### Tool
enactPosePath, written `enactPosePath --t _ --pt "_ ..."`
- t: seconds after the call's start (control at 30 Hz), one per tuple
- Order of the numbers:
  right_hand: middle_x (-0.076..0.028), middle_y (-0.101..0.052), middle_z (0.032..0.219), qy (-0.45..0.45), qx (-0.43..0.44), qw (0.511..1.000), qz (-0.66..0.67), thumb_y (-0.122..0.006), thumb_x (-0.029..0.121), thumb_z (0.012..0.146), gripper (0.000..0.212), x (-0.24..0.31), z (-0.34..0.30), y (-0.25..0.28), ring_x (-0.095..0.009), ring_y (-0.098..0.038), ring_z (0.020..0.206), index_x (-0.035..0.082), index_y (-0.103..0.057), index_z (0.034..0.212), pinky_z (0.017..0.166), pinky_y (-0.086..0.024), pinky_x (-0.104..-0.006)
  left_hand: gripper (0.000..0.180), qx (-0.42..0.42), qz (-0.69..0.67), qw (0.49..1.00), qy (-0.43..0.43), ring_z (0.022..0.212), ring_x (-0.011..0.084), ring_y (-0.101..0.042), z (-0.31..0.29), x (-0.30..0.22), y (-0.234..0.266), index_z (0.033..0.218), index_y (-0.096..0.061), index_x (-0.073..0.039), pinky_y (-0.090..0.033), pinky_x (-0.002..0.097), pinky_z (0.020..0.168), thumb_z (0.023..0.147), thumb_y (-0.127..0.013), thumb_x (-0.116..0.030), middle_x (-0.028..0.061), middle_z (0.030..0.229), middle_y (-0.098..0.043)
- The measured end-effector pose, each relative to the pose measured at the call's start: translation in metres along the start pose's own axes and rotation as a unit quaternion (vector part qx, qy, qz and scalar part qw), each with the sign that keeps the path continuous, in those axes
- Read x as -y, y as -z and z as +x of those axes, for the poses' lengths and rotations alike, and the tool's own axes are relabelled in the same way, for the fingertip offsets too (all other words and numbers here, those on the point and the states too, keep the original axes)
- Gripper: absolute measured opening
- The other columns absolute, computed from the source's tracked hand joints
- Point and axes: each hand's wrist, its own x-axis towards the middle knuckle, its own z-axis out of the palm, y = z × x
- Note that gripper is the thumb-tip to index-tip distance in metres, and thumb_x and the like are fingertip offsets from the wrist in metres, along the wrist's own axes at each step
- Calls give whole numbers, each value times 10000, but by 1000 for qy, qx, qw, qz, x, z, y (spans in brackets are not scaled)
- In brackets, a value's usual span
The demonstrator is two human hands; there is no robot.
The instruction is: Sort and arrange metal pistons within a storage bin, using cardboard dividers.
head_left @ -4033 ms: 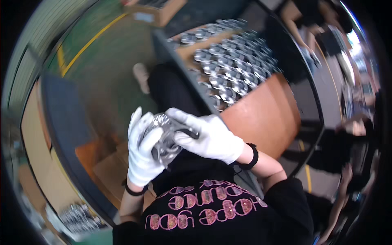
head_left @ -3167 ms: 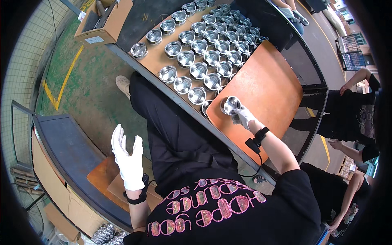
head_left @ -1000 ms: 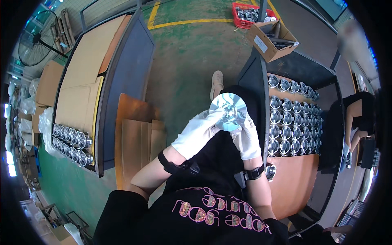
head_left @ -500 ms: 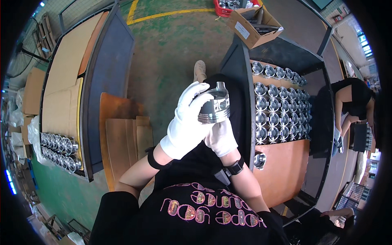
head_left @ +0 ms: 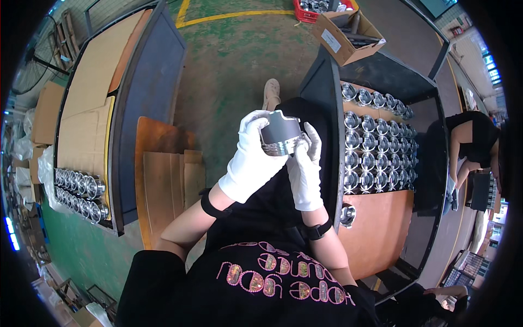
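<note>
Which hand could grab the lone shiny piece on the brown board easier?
Probably the right hand: it's nearer that lone piece and the board. The left hand is farther away, gripping another metal part.

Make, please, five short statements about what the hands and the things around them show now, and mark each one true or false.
1. The left hand holds a dark-sided metal piston. True.
2. The right hand rests on the brown board. False: it is raised, its fingers at the piston.
3. Both hands wear white gloves. True.
4. The open cardboard box is empty. False: dark pieces lie in it.
5. A single metal part sits apart from the neat rows. True.
</note>
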Motion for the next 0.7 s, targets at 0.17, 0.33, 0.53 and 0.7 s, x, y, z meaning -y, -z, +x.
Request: enactPosePath --t 0.17,0.33,0.53,0.7 --pt "-101 -436 1398 -208 124 934 264 -289 603 967 673 -8 10 11 -235 -415 1300 101 -359 1410 1090 -325 -408 778 1 -9 1000 7 1111 310 -565 1 -1 3 1215 -384 -68 -496 382 915 604 -864 -95 164 1260 -475" --pt "-118 -458 1391 -297 152 872 360 -259 720 908 835 -3 8 7 -254 -490 1249 75 -324 1434 1046 -393 -362 780 2 -10 1000 -15 1117 314 -561 -3 6 5 1221 -400 -54 -497 381 920 598 -867 -108 167 1276 -464" --pt "-118 -466 1335 -88 67 986 125 -564 438 912 648 9 1 -7 -265 -500 1213 63 -334 1388 976 -459 -373 662 50 48 996 55 1145 335 -536 -3 10 7 1202 -502 -21 -474 404 946 622 -812 -90 175 1297 -453" --pt "-109 -438 1282 186 15 964 -189 -786 28 694 789 -5 6 -2 -225 -476 1199 44 -343 1346 983 -459 -380 654 63 34 991 115 1161 369 -526 -14 14 -5 1228 -485 7 -465 414 953 669 -802 -114 200 1318 -439"
